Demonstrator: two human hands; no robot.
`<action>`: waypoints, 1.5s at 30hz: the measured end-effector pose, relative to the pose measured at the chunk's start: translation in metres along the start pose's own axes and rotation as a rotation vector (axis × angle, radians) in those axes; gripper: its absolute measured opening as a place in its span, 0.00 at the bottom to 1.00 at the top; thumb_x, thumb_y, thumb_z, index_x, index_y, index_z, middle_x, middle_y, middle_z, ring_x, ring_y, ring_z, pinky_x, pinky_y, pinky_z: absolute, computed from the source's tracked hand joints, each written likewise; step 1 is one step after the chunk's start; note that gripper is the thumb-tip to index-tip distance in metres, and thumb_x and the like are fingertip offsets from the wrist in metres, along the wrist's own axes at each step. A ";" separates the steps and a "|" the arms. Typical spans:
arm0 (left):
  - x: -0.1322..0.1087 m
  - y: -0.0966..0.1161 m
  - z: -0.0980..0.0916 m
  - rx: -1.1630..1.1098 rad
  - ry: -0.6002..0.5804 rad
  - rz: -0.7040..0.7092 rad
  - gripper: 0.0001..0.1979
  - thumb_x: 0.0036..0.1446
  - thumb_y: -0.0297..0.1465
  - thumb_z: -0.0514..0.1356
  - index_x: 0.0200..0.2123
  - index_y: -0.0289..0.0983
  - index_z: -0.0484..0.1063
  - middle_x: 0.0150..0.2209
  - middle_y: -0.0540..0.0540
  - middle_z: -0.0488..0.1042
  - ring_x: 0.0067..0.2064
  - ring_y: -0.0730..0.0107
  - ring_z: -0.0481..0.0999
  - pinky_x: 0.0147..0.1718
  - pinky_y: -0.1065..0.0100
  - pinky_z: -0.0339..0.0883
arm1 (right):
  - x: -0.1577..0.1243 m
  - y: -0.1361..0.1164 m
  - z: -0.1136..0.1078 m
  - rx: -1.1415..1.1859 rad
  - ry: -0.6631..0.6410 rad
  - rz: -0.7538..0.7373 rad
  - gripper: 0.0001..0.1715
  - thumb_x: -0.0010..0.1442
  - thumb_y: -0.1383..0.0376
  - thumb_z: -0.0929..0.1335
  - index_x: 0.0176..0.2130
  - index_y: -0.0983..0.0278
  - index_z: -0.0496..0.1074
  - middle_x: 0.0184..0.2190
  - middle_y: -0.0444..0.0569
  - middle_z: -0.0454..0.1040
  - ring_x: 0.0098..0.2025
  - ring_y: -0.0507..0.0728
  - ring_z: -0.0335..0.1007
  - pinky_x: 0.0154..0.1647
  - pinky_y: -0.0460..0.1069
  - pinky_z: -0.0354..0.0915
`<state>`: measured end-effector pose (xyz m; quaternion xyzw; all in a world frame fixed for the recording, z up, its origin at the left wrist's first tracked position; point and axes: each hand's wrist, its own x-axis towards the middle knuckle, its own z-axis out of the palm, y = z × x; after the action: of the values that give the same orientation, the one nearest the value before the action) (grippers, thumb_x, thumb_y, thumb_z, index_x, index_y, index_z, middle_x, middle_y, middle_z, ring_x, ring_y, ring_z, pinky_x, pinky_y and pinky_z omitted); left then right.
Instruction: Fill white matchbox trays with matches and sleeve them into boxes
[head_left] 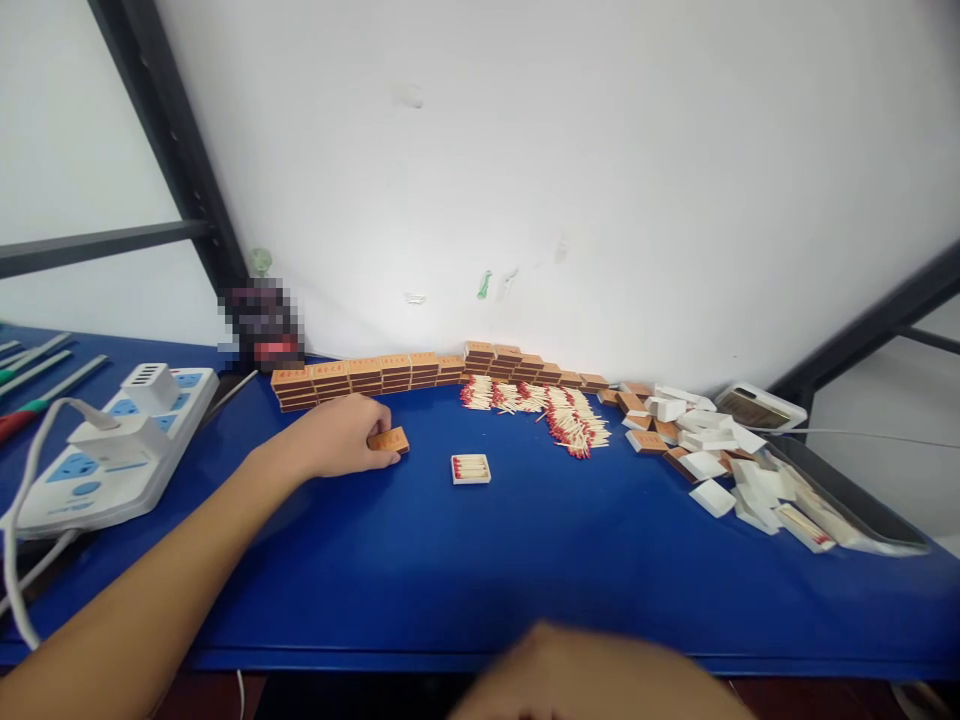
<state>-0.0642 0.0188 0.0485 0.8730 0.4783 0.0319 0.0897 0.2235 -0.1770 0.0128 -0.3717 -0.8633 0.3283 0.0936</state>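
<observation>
My left hand [352, 437] is closed on a small orange matchbox [390, 440], thumb and fingers at its left end, down at the blue tabletop. Whether a tray sits inside that box cannot be seen. To its right, a white matchbox tray [470, 480] lies face up with red-tipped matches [470, 466] in it. Beyond the tray spreads a loose pile of matches [574, 415]. At the bottom edge, my right hand [600, 675] is a blur close to the camera, its fingers not made out and apart from the things on the table.
Stacked matchboxes [367, 375] line the wall behind. On the right lie a heap of white trays and orange sleeves [701, 440], a white device [761, 405] and a dark tray [847, 490]. A power strip [112, 470] with cables stands left, by several rod-like tools [56, 385].
</observation>
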 end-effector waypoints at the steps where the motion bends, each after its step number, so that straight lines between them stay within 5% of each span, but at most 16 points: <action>1: 0.003 0.000 0.003 -0.033 0.038 0.050 0.16 0.58 0.47 0.65 0.36 0.40 0.77 0.37 0.44 0.81 0.37 0.56 0.79 0.32 0.63 0.62 | 0.011 0.005 -0.020 0.011 0.032 0.010 0.19 0.70 0.51 0.70 0.58 0.51 0.77 0.51 0.46 0.81 0.48 0.58 0.79 0.44 0.50 0.75; 4: 0.009 0.000 0.012 -0.095 0.143 0.174 0.16 0.61 0.44 0.65 0.44 0.39 0.78 0.43 0.43 0.81 0.43 0.57 0.80 0.40 0.62 0.67 | 0.048 0.031 -0.075 -0.091 0.329 0.155 0.23 0.66 0.54 0.74 0.58 0.56 0.76 0.47 0.50 0.81 0.42 0.58 0.76 0.44 0.52 0.72; 6: 0.012 0.001 0.018 -0.117 0.170 0.218 0.17 0.63 0.44 0.66 0.49 0.39 0.78 0.47 0.43 0.81 0.47 0.57 0.80 0.46 0.62 0.68 | 0.070 0.054 -0.095 -0.169 0.313 0.153 0.31 0.58 0.55 0.79 0.58 0.59 0.76 0.48 0.52 0.78 0.42 0.58 0.74 0.44 0.54 0.71; 8: 0.013 0.002 0.023 -0.129 0.165 0.228 0.20 0.65 0.44 0.65 0.54 0.39 0.78 0.50 0.42 0.80 0.49 0.56 0.80 0.47 0.61 0.69 | 0.084 0.075 -0.102 -0.143 0.244 0.134 0.29 0.57 0.54 0.80 0.54 0.60 0.77 0.45 0.51 0.76 0.40 0.57 0.72 0.42 0.53 0.71; 13: 0.014 0.003 0.032 -0.142 0.127 0.224 0.26 0.65 0.48 0.67 0.59 0.40 0.76 0.52 0.41 0.78 0.53 0.54 0.78 0.51 0.60 0.70 | 0.085 0.100 -0.091 -0.034 0.317 0.086 0.16 0.62 0.55 0.76 0.46 0.60 0.79 0.39 0.47 0.74 0.36 0.54 0.70 0.37 0.50 0.67; 22: 0.015 0.004 0.028 -0.241 0.083 0.205 0.20 0.64 0.48 0.66 0.50 0.40 0.81 0.48 0.43 0.78 0.45 0.58 0.78 0.44 0.62 0.69 | 0.084 0.111 -0.081 0.071 0.489 0.095 0.19 0.64 0.55 0.75 0.52 0.60 0.78 0.38 0.47 0.80 0.34 0.53 0.72 0.34 0.49 0.69; 45: 0.017 0.007 0.035 -0.340 0.130 0.316 0.24 0.64 0.49 0.67 0.59 0.47 0.78 0.50 0.45 0.82 0.49 0.57 0.79 0.49 0.62 0.69 | 0.084 0.103 -0.077 0.067 0.515 0.048 0.20 0.63 0.59 0.75 0.54 0.61 0.77 0.39 0.47 0.80 0.34 0.53 0.74 0.34 0.49 0.71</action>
<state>-0.0446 0.0248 0.0151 0.9055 0.3283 0.1815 0.1982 0.2553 -0.0276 -0.0004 -0.4601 -0.7906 0.2532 0.3149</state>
